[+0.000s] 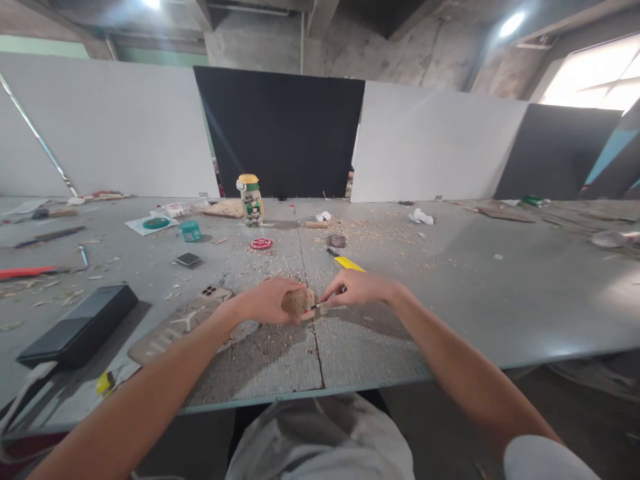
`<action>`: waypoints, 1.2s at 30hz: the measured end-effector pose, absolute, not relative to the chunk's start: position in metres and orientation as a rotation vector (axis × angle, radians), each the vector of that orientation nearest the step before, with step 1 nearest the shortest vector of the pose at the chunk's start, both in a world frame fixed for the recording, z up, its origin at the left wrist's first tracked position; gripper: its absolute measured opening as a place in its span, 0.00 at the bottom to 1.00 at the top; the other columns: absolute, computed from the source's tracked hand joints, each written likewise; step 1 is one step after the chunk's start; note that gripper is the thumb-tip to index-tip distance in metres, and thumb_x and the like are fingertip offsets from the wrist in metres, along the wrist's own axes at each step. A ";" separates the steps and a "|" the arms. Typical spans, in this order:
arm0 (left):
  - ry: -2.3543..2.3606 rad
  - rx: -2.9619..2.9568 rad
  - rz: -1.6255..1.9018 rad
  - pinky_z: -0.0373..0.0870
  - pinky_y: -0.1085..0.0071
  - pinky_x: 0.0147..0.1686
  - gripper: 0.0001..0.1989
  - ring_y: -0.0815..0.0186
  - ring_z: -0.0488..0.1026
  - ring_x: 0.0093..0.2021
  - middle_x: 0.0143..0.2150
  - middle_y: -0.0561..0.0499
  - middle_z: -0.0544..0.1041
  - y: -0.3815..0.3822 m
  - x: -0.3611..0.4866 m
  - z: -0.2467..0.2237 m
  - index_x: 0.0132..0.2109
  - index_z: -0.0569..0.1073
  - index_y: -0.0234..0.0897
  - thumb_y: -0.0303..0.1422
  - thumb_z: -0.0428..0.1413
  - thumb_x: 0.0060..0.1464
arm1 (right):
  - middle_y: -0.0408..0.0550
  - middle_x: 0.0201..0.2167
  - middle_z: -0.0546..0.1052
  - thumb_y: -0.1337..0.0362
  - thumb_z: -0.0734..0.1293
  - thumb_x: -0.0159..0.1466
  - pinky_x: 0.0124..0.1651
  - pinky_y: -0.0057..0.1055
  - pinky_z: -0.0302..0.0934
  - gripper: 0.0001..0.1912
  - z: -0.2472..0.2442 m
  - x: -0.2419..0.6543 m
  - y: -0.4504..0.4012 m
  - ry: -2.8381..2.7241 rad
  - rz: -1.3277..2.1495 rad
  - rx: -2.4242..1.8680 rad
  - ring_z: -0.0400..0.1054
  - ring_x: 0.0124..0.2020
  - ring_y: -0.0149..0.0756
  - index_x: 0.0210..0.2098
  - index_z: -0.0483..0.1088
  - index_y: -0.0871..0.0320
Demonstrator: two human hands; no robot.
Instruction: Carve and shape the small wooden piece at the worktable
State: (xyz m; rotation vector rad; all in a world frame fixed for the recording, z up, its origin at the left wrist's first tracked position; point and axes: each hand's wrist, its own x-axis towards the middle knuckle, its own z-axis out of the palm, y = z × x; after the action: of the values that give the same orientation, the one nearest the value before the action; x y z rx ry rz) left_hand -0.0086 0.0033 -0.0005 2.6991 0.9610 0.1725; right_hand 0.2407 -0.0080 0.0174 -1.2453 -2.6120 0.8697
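Observation:
My left hand is closed around a small pale wooden piece on the near part of the table. Some reddish marks show on the wood, and its far side is partly covered by my fingers. From the right, my right hand pinches a thin, dark-tipped tool whose tip meets the right edge of the wood. Most of the tool is hidden, so its exact kind does not show. Just beyond my right hand lies a yellow-handled cutter.
Shavings litter the grey table. Left of my hands are a phone and a black power bank. Farther back stand a yellow-lidded bottle and a teal jar, near a red round tin. Upright panels border the far side.

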 end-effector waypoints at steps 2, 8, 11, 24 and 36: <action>0.971 2.716 0.180 0.60 0.67 0.40 0.21 0.56 0.71 0.45 0.43 0.49 0.76 0.002 -0.007 -0.001 0.44 0.72 0.41 0.46 0.62 0.45 | 0.47 0.33 0.81 0.60 0.68 0.61 0.31 0.27 0.54 0.16 0.011 0.237 -0.007 -2.599 0.820 -1.236 0.65 0.29 0.31 0.46 0.80 0.57; 1.035 2.747 0.139 0.56 0.68 0.32 0.16 0.60 0.70 0.35 0.33 0.51 0.74 0.000 0.001 0.000 0.37 0.70 0.39 0.44 0.61 0.46 | 0.42 0.28 0.78 0.59 0.66 0.63 0.30 0.26 0.50 0.15 -0.010 0.208 -0.008 -2.564 0.758 -1.030 0.62 0.27 0.29 0.46 0.80 0.54; 1.030 2.739 0.147 0.57 0.68 0.35 0.18 0.58 0.72 0.38 0.36 0.50 0.76 0.000 0.001 0.002 0.40 0.71 0.40 0.45 0.61 0.45 | 0.43 0.27 0.78 0.60 0.66 0.63 0.29 0.26 0.50 0.15 -0.007 0.208 -0.009 -2.599 0.753 -1.019 0.61 0.26 0.28 0.46 0.80 0.54; 0.982 2.690 0.161 0.59 0.68 0.37 0.19 0.56 0.71 0.44 0.42 0.49 0.76 0.002 -0.006 0.002 0.41 0.71 0.40 0.45 0.62 0.45 | 0.47 0.35 0.81 0.61 0.68 0.60 0.33 0.28 0.54 0.17 0.004 0.234 -0.002 -2.561 0.807 -1.235 0.65 0.30 0.31 0.47 0.79 0.56; 0.986 2.705 0.182 0.58 0.70 0.34 0.16 0.60 0.71 0.38 0.37 0.51 0.75 0.000 -0.005 0.005 0.37 0.71 0.39 0.42 0.64 0.44 | 0.46 0.31 0.80 0.61 0.67 0.60 0.32 0.27 0.53 0.17 -0.008 0.234 0.005 -2.543 0.806 -1.206 0.62 0.28 0.30 0.47 0.79 0.57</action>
State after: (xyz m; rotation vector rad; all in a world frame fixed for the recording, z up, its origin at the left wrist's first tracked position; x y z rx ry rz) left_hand -0.0049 0.0000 0.0050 2.7049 0.9863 0.1817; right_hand 0.2342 0.0052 -0.0080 -1.2061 -2.5430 0.8063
